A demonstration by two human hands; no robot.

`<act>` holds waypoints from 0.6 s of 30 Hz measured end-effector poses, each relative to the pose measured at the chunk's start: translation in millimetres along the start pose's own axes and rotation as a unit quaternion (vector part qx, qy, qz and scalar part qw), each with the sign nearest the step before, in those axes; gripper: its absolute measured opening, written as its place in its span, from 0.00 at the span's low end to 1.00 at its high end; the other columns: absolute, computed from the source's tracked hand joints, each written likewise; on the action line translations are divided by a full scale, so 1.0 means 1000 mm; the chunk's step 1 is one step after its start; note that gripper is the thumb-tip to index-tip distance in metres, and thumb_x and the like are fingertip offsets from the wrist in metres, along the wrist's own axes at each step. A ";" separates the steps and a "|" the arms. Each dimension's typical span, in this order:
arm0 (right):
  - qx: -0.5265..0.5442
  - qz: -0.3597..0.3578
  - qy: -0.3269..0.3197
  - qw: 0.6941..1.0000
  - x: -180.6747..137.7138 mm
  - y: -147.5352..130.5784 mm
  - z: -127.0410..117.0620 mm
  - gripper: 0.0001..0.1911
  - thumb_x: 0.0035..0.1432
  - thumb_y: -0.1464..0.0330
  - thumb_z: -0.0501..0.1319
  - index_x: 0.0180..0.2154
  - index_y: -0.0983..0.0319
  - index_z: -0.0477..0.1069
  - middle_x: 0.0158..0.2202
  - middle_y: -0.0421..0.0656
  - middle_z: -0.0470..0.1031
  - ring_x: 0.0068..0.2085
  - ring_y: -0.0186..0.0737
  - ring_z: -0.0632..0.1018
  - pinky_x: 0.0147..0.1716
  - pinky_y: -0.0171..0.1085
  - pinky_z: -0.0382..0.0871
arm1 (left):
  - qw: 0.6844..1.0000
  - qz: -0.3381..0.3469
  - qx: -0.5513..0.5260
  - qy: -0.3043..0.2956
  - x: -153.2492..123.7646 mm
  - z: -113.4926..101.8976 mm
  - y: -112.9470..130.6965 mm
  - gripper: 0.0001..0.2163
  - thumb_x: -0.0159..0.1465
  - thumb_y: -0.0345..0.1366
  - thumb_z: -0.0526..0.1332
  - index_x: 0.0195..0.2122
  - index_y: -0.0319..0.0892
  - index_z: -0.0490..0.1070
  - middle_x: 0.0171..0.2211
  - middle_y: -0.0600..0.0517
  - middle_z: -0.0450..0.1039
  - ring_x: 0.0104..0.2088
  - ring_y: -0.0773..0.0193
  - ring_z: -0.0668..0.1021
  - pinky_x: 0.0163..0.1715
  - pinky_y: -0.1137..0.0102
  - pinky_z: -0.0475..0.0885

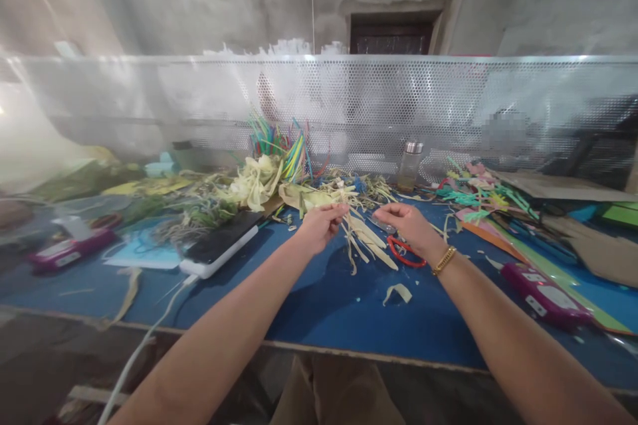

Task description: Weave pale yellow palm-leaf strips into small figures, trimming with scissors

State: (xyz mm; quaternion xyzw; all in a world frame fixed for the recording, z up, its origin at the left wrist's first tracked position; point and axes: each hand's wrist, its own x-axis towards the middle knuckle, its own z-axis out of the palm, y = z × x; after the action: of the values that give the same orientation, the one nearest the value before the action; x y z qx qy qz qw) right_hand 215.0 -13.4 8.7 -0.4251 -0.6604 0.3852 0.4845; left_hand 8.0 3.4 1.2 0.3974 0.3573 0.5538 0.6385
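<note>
My left hand is closed in a pinch above the blue table, thumb and fingertips together. Whatever lies between its fingertips is too small to make out. To its right, my right hand is also pinched, a short gap away, and its hold is just as unclear. Pale, dry husk-like strips lie between and behind the two hands. Red-handled scissors rest on the table just under my right hand, partly covered by it. A curled pale scrap lies nearer the front edge.
A black phone lies on a white power bank with a cable. Purple devices sit at both sides. Behind are cream husk flowers, coloured stems, a glass bottle and a perforated metal screen.
</note>
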 end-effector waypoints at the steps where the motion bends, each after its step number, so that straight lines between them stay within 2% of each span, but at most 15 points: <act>1: -0.019 -0.007 0.016 1.000 0.000 0.001 0.004 0.13 0.48 0.59 0.66 0.31 0.62 0.75 0.29 0.41 0.76 0.32 0.36 0.72 0.37 0.37 0.64 | 1.000 0.002 0.020 -0.009 0.000 0.001 -0.003 0.12 0.43 0.33 0.73 0.25 0.36 0.72 0.20 0.58 0.62 0.19 0.79 0.64 0.15 0.82 0.53; 8: -0.098 -0.052 0.038 0.993 -0.001 0.007 0.027 0.13 0.49 0.60 0.64 0.29 0.64 0.76 0.27 0.42 0.76 0.28 0.35 0.72 0.30 0.35 0.64 | 0.993 0.003 0.112 -0.048 0.001 0.002 -0.018 0.14 0.44 0.41 0.73 0.25 0.38 0.73 0.19 0.58 0.62 0.18 0.78 0.61 0.17 0.78 0.50; 18: -0.134 -0.053 0.038 0.989 -0.004 0.009 0.028 0.12 0.50 0.60 0.61 0.28 0.63 0.75 0.25 0.42 0.76 0.26 0.35 0.72 0.27 0.34 0.64 | 0.978 0.036 0.201 -0.040 -0.008 0.007 -0.015 0.15 0.45 0.44 0.71 0.26 0.39 0.73 0.22 0.56 0.65 0.22 0.74 0.62 0.20 0.75 0.51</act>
State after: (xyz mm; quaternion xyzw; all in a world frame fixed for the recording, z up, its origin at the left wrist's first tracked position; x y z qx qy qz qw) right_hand 190.4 -16.6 -7.0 -0.4650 -0.7088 0.2506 0.4676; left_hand 19.4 -6.0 -9.5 0.5524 0.4211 0.4762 0.5392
